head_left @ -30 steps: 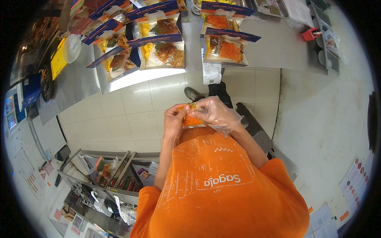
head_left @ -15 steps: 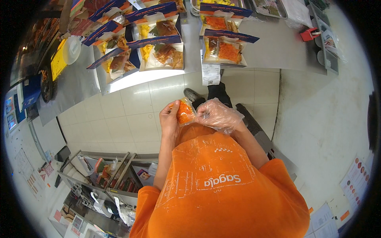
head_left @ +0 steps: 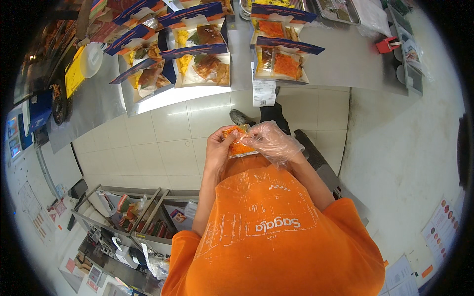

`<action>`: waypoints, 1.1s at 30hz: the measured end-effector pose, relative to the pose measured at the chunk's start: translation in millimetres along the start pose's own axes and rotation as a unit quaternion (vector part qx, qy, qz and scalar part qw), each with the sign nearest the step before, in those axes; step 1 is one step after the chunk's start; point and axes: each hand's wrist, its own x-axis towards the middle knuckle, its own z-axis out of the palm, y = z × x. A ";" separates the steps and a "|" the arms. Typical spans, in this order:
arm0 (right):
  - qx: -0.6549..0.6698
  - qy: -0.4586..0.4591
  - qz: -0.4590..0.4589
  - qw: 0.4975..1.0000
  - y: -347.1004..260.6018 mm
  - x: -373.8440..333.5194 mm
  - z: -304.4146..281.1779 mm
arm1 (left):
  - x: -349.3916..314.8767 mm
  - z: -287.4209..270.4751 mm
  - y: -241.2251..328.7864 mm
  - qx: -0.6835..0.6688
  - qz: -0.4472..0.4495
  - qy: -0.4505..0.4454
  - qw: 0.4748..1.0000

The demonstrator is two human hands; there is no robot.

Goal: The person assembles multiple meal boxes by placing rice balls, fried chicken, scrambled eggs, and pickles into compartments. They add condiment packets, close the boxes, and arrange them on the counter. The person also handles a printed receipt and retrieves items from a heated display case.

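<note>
Mid-frame, the left hand and right hand are pinching an orange packet, probably soft and slippery, safest by its edges.

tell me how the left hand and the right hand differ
The left hand is bare, while the right hand wears a loose, see-through glove. The left hand is at the left side of the orange packet; the right hand is at its upper right. Both hands touch the packet.

Your metal bench is carrying open food boxes and, farther back, a metal tray. A paper slip is hanging over the edge nearest you.
</note>
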 end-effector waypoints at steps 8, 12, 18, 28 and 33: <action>-0.010 0.002 0.013 1.000 -3.0 -1.4 -1.7 | -1.3 4.9 3.1 0.014 -0.004 0.007 1.000; -0.012 0.006 0.016 1.000 -2.1 -1.1 -1.0 | -2.6 6.1 5.4 0.026 -0.011 0.012 1.000; -0.017 0.011 0.010 1.000 3.3 -0.7 2.3 | -3.8 6.1 5.5 0.030 -0.008 0.011 0.999; 0.011 0.011 0.020 1.000 4.7 -0.6 4.3 | -4.3 4.9 8.1 0.049 -0.013 0.012 0.999; -0.008 0.021 0.010 1.000 5.1 -0.4 3.5 | -1.8 2.1 2.2 0.027 -0.005 0.014 1.000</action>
